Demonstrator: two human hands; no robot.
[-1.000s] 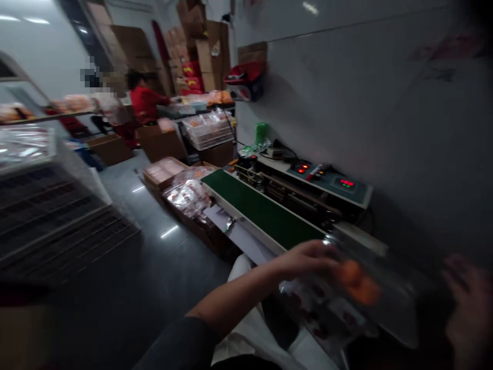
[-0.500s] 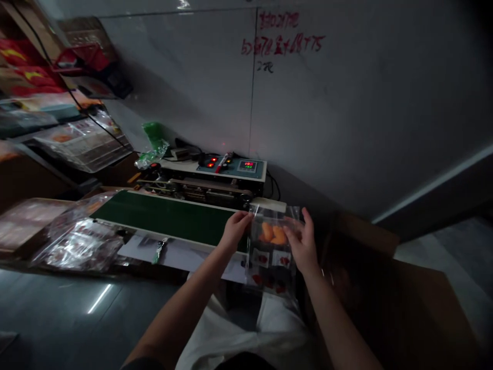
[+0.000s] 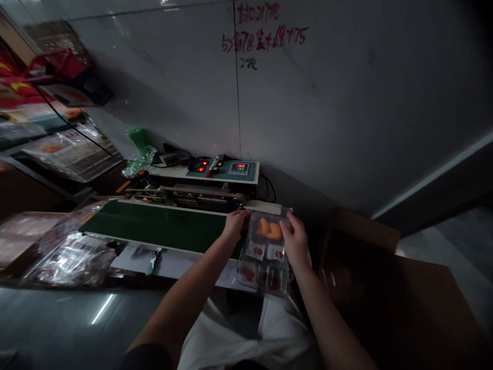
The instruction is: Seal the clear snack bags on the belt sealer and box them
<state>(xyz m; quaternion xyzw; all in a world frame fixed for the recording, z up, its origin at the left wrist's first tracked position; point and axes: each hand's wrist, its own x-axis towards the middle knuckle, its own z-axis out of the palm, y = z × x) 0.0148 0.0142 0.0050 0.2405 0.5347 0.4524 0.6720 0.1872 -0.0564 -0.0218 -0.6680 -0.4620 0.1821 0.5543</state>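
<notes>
The left hand (image 3: 235, 226) was half closed on the left edge of a clear plastic pack (image 3: 265, 252), and the right hand (image 3: 296, 239) was curved around its right edge; both had hold of it. The pack was held upright, just beside the right end of the green conveyor belt (image 3: 154, 226), and showed orange pieces above red-printed cards. Holding it by the edges kept the fingers off the contents and the face visible for inspection, which was sound practice. The band sealer (image 3: 192, 190), its display reading 190, stood behind the belt. Bagged goods (image 3: 67, 259) lay beyond the belt's left end, and a cardboard box (image 3: 365, 267) stood beyond its right end.
</notes>
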